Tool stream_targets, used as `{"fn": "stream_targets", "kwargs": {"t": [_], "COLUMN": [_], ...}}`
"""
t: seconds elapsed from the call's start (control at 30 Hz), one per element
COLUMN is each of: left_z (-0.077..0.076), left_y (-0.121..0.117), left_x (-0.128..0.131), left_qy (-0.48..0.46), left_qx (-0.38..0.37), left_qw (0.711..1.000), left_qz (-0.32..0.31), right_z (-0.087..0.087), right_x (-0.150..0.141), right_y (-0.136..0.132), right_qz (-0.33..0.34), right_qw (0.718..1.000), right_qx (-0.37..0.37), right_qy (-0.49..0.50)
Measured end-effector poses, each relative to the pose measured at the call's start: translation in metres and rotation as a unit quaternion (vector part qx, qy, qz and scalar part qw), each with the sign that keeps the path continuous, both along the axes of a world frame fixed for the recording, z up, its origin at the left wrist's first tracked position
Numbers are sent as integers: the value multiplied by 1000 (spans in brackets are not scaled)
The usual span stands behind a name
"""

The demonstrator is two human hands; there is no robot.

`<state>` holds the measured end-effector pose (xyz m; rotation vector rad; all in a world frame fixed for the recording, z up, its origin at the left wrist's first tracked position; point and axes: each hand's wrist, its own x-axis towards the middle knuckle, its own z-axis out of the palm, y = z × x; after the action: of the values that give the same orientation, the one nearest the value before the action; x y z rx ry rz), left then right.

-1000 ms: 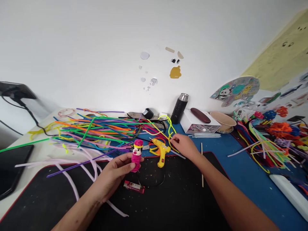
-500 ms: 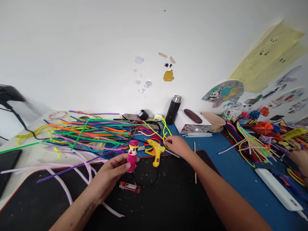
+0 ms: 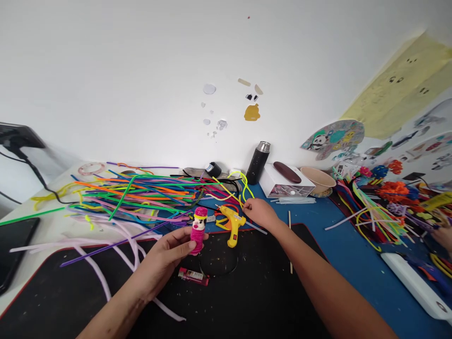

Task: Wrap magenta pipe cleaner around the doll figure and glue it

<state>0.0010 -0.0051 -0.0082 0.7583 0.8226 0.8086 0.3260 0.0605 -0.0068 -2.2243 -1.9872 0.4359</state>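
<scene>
My left hand (image 3: 169, 252) is closed around a small pink pipe-cleaner doll (image 3: 198, 233) with a white face, a yellow band and a pink cap, held upright above the black mat. My right hand (image 3: 259, 212) reaches to the back, its fingers pinched at the end of a bright yellow pipe cleaner (image 3: 244, 182). Between the hands lies a yellow hot glue gun (image 3: 233, 226), beside a pair of orange-handled scissors (image 3: 221, 222). A pink lighter (image 3: 193, 276) rests on the mat below the doll.
Many coloured pipe cleaners (image 3: 141, 193) cover the back left. A black thermos (image 3: 258, 165), a white box (image 3: 282, 181) and a bowl (image 3: 318, 181) stand by the wall. A thin stick (image 3: 290, 245) lies right of my right wrist. Another person's hand (image 3: 444, 235) is at the far right.
The whole view has shifted slightly, so everything appears a little further right. Both hands keep nearly the same pose, the left one still on the doll.
</scene>
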Motion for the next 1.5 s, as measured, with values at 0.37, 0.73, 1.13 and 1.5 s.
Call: {"fn": "stream_targets", "kwargs": {"t": [0.37, 0.73, 1.13, 1.5], "left_z": [4, 0, -3, -2], "left_y": [-2, 1, 1, 6], "left_x": [2, 4, 2, 1], "left_qy": [-17, -36, -39, -113], "left_qx": [7, 3, 3, -37], "left_qw": [1000, 999, 999, 990], "left_qz": [13, 22, 18, 78], "right_z": [13, 22, 30, 19], "right_x": [10, 11, 10, -89], "right_y": [-34, -43, -52, -87], "right_qz": [-29, -135, -178, -72], "right_qw": [983, 872, 742, 717], "right_qx": [76, 96, 138, -36], "right_qy": [164, 461, 632, 693]}}
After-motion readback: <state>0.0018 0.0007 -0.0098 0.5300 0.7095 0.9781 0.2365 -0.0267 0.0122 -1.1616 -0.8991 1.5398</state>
